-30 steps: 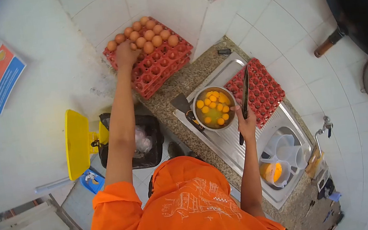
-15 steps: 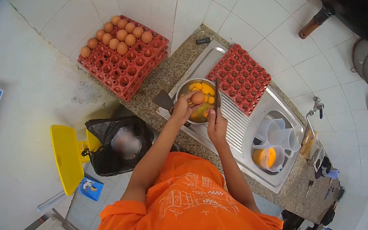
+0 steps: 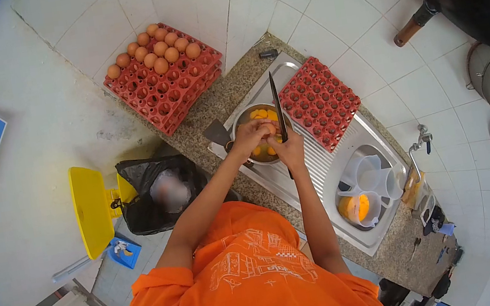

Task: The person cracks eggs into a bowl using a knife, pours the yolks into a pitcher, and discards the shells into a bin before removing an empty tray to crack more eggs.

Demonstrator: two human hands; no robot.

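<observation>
My left hand (image 3: 249, 138) is closed around a brown egg (image 3: 268, 128) above a round metal bowl (image 3: 266, 164). In the bowl lie several raw yolks (image 3: 261, 114) in clear egg white. A dark-bladed knife (image 3: 276, 97) is in my right hand (image 3: 290, 148), its blade pointing up and away past the bowl's right side. The fingertips of my right hand meet the egg beside my left fingers. Whether the shell is cracked is hard to see, since the fingers cover most of it.
Red egg trays (image 3: 179, 93) with several brown eggs (image 3: 161, 66) stand at the back left. Another red tray (image 3: 321, 103) lies on the steel drainboard (image 3: 317, 170). Plastic jugs (image 3: 362, 176), one with yellow-orange contents, sit in the sink. A black-bagged bin (image 3: 140, 216) is at left.
The knife has swung upright, clear of the bowl's rim. My right fingers have come to the egg, and my left hand has shifted slightly right and turned over it.
</observation>
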